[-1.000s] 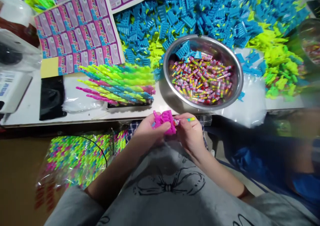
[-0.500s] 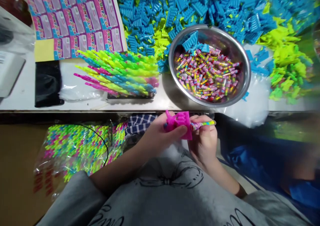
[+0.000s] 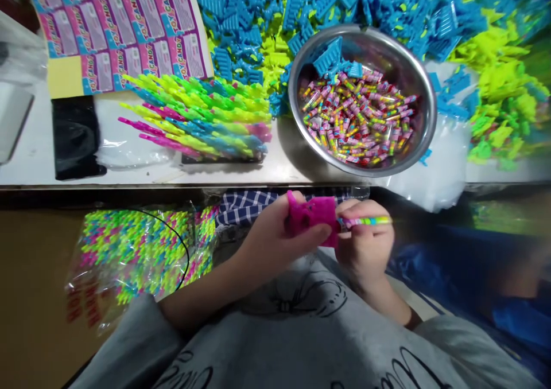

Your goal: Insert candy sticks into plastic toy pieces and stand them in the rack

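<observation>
Between thumb and fingers, my left hand [image 3: 279, 228] is closed on a bright pink plastic toy piece [image 3: 316, 214] in front of the table edge. My right hand [image 3: 365, 245] pinches a slim candy tube [image 3: 368, 221] with a pink label and coloured candies. The tube's left end is close to the open right side of the pink piece; whether they touch is hard to tell. Beyond the hands, a steel bowl [image 3: 431, 125] holds many similar tubes [image 3: 357, 119] and a few blue plastic pieces [image 3: 329, 59].
Colourful plastic sticks [image 3: 206, 116] lie stacked left of the bowl. Behind are printed label sheets [image 3: 142, 27] and heaps of blue [image 3: 241, 16] and yellow-green pieces [image 3: 499, 79]. Clear bags [image 3: 443, 165] overhang the edge at right. A bag of coloured pieces [image 3: 133, 245] sits below left.
The right hand and candy tube have moved right, away from the pink piece. The pink piece has turned slightly in my left hand. The whole view has shifted a little.
</observation>
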Demonstrator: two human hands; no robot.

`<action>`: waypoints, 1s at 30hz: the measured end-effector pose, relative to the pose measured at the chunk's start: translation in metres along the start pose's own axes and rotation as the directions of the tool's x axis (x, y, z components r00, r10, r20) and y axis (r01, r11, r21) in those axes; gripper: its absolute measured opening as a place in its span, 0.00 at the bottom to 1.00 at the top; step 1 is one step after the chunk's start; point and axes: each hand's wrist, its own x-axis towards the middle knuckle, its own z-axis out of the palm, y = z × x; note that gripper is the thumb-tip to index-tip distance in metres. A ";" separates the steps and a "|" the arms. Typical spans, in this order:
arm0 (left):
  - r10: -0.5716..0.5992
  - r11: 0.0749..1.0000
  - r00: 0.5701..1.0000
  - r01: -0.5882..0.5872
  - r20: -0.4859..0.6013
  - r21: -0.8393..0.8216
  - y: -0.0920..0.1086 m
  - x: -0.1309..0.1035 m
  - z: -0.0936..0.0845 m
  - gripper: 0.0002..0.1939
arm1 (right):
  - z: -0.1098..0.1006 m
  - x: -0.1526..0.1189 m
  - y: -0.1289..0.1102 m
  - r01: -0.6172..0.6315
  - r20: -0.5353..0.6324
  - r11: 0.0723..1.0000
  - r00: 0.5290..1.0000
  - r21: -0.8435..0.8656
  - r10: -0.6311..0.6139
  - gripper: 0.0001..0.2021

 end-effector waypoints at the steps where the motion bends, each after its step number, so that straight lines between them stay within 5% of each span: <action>1: 0.004 1.000 1.000 -0.004 0.010 -0.011 -0.002 0.002 0.001 0.12 | 0.000 0.001 0.002 -0.057 0.008 0.997 0.998 0.054 0.056 0.06; 10: -0.060 0.957 0.998 0.060 0.010 -0.285 -0.025 0.012 -0.003 0.16 | 0.001 0.010 0.011 -0.255 -0.011 0.939 0.964 0.231 0.264 0.10; 14: -0.119 0.953 0.992 0.123 0.031 -0.277 -0.026 0.012 -0.007 0.16 | -0.002 0.012 0.011 -0.316 0.069 0.924 0.949 0.214 0.308 0.05; 21: -0.215 0.947 0.976 0.214 0.023 -0.240 -0.025 0.016 -0.005 0.17 | -0.002 0.012 0.013 -0.405 0.125 0.850 0.914 0.338 0.386 0.10; 30: -0.185 0.945 0.983 0.181 0.009 -0.274 -0.016 0.013 0.005 0.17 | -0.002 0.010 0.016 -0.549 0.220 0.707 0.832 0.446 0.509 0.15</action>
